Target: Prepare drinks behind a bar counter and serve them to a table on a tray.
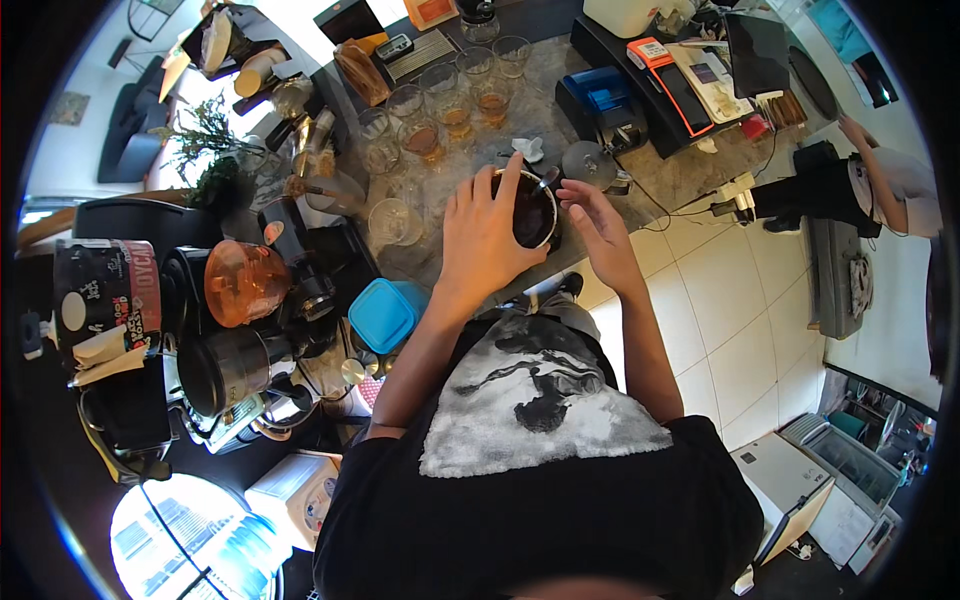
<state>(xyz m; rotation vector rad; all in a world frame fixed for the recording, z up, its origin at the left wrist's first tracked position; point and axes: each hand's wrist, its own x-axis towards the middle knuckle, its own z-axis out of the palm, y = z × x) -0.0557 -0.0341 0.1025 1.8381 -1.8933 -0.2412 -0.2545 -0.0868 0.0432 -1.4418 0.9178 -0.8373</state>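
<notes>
A cup (534,218) with a pale rim and dark contents is at the counter's near edge. My left hand (488,232) is curved around its left side, with the fingers along the far rim and the thumb at the near side. A metal spoon (546,180) leans in the cup, its end by the right rim. My right hand (600,228) is just right of the cup, fingers apart and holding nothing that I can see; whether a fingertip touches the rim is unclear. Beyond are several clear glasses, some with amber liquid, such as one glass (456,120). White crumpled paper (528,150) lies behind the cup.
An empty-looking glass (392,222) stands left of my left hand, with a blue-lidded container (386,314) nearer me. Coffee grinders, one with an orange hopper (246,284), crowd the left. A round dark lidded pot (590,166) and blue-topped device (602,100) stand right. A person (890,190) is at far right.
</notes>
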